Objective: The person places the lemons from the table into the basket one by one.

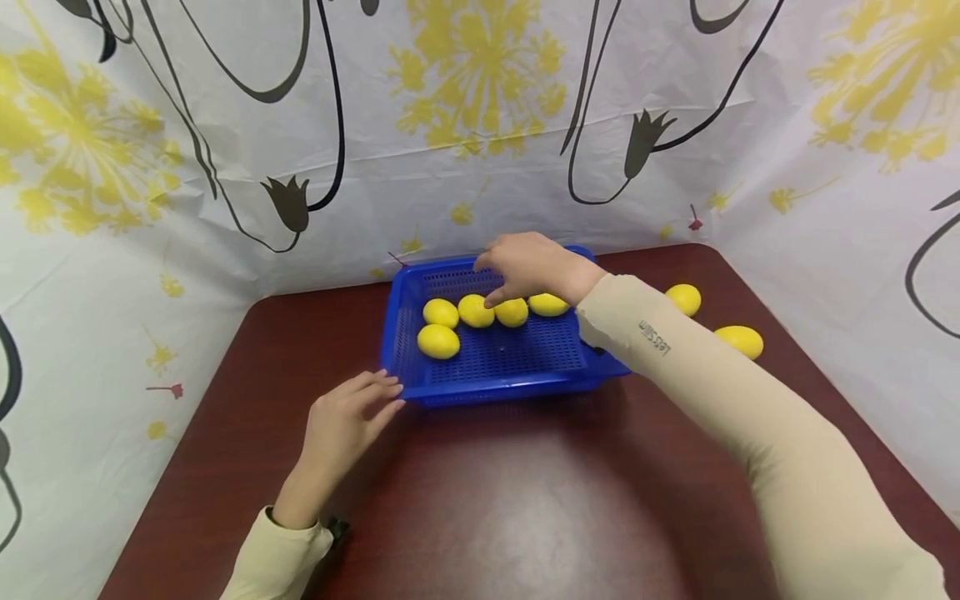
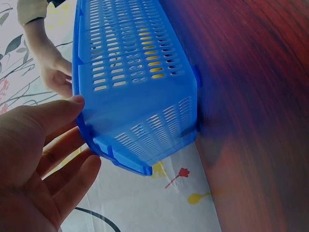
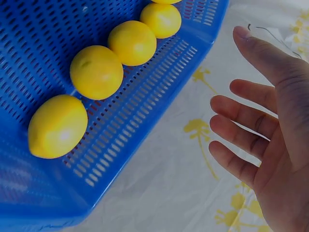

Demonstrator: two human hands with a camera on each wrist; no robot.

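Note:
A blue plastic basket (image 1: 495, 386) with slotted walls sits at the back of the table. Inside it, several yellow lemons (image 1: 438, 342) lie along the far side and the left end. My left hand (image 1: 348, 421) holds the basket's near left corner, thumb and fingers about the rim (image 2: 82, 116). Over the far part of the basket hangs my right hand (image 1: 536, 265), its fingers spread and nothing held. In the right wrist view, this hand (image 3: 270, 140) is apart from the lemons (image 3: 96, 72), beyond the basket's rim.
Two more lemons lie on the dark red table (image 1: 495, 500) to the basket's right: one lemon (image 1: 684, 298) farther back, another lemon (image 1: 741, 340) nearer, partly behind my right sleeve (image 1: 720, 392). White patterned cloth (image 1: 450, 183) stands around the table's back and sides.

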